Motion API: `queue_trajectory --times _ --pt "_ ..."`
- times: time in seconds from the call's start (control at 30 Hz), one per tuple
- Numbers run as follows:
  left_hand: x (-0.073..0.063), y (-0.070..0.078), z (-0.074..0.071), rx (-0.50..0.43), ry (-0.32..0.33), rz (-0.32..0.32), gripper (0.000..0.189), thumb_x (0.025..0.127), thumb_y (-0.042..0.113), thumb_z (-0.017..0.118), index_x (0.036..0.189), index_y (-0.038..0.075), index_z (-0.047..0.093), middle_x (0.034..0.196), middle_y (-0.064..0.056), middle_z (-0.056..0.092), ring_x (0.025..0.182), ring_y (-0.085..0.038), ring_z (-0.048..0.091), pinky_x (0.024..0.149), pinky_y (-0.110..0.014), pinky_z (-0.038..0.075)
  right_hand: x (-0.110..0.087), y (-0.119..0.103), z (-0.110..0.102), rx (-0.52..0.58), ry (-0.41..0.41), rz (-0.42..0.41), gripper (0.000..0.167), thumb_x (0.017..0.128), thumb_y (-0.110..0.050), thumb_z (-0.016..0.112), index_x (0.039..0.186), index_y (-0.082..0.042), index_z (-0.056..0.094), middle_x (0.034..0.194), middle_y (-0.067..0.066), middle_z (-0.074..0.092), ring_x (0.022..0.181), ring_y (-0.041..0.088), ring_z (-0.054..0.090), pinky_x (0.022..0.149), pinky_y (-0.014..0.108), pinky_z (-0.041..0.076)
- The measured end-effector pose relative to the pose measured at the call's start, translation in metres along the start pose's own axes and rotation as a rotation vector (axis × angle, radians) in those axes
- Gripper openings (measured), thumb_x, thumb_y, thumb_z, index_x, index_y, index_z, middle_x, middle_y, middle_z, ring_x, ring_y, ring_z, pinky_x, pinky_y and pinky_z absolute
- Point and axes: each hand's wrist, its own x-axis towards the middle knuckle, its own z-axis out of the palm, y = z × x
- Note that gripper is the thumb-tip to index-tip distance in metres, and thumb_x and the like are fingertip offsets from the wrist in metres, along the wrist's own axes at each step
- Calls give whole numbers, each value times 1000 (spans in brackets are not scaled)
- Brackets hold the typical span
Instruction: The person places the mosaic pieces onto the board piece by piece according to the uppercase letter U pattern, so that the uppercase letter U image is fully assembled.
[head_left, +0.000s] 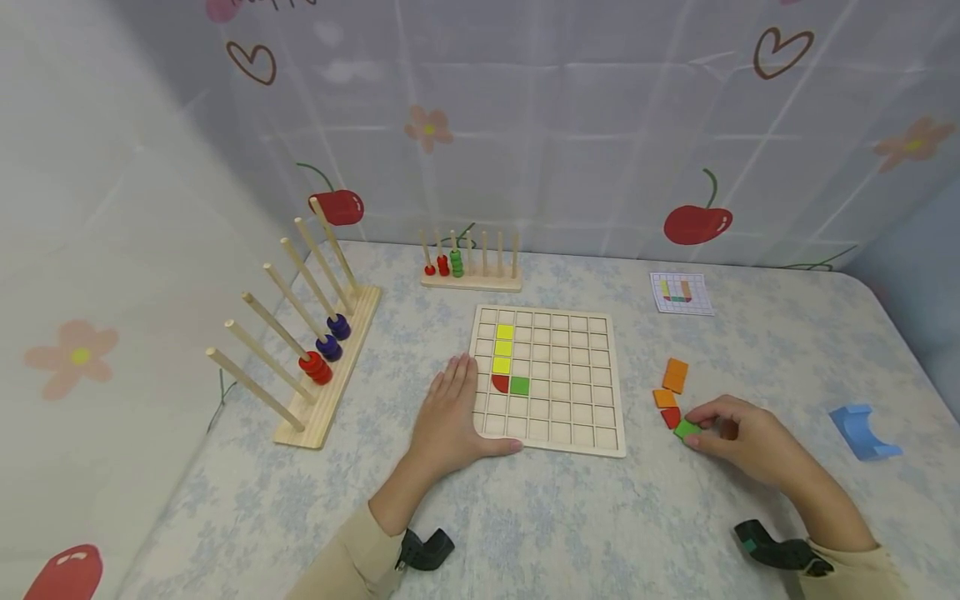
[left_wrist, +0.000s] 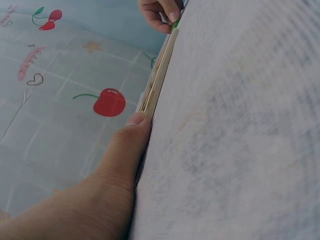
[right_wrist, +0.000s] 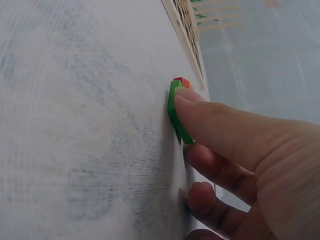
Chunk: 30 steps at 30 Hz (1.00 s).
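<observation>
The right hand (head_left: 756, 437) grasps a green tile (head_left: 686, 429) between thumb and fingers, right of centre in the lower half of the head view; whether it is fully off the counter (head_left: 555, 533) I cannot tell. The tile is small, so a slack pinch could let it slip or twist, and the red piece (head_left: 670, 418) and orange tiles (head_left: 676, 375) just above could get nudged. The left hand (head_left: 444, 421), mid-frame, lies spread along the left and lower edges of the board (head_left: 618, 417); a sideways push there might slide it and unseat its pieces. Its squares hold three yellow tiles (head_left: 503, 349), a red quarter-round (head_left: 501, 383) and another green tile (head_left: 520, 386). Farther out, the big peg rack (head_left: 337, 390) at left carries red beads (head_left: 316, 368) and blue beads (head_left: 329, 348); the small peg rack (head_left: 480, 283), upper middle, carries more red beads (head_left: 443, 266) and green beads (head_left: 457, 264).
</observation>
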Motion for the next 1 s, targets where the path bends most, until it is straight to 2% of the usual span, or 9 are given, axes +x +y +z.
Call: queue_trajectory --times 0.23,0.43,0.6,0.8,1.0 --pt "0 0 0 -1 -2 -1 142 60 92 61 159 6 6 168 -8 4 156 -21 0 127 -42 7 0 1 -6 59 -76 -11 28 87 -28 77 107 -13 65 92 2 63 67 8 46 56 24 40" --pt "0 0 0 2 5 4 142 60 92 61 159 5 7 168 -9 6 157 -22 1 127 -42 8 7 -5 -11 109 -80 -41 23 90 -29 73 107 -16 64 97 4 63 67 10 49 55 25 42" --pt "-1 0 -1 -3 3 6 142 61 91 62 159 5 7 168 -8 5 157 -21 1 127 -43 8 18 -20 -7 126 -66 -100 20 92 -28 71 106 -14 65 96 4 64 68 10 50 54 24 42" --pt "-1 0 0 2 10 11 141 61 91 61 159 5 7 168 -9 6 157 -22 2 127 -43 9 35 -44 3 153 -88 -144 17 92 -26 72 103 -16 65 82 2 59 66 9 48 55 24 42" --pt "0 -1 0 3 15 12 141 61 91 61 159 5 8 168 -9 7 157 -22 3 127 -43 9 53 -64 19 208 -110 -201 13 90 -25 74 98 -18 66 90 1 64 61 10 46 54 24 41"
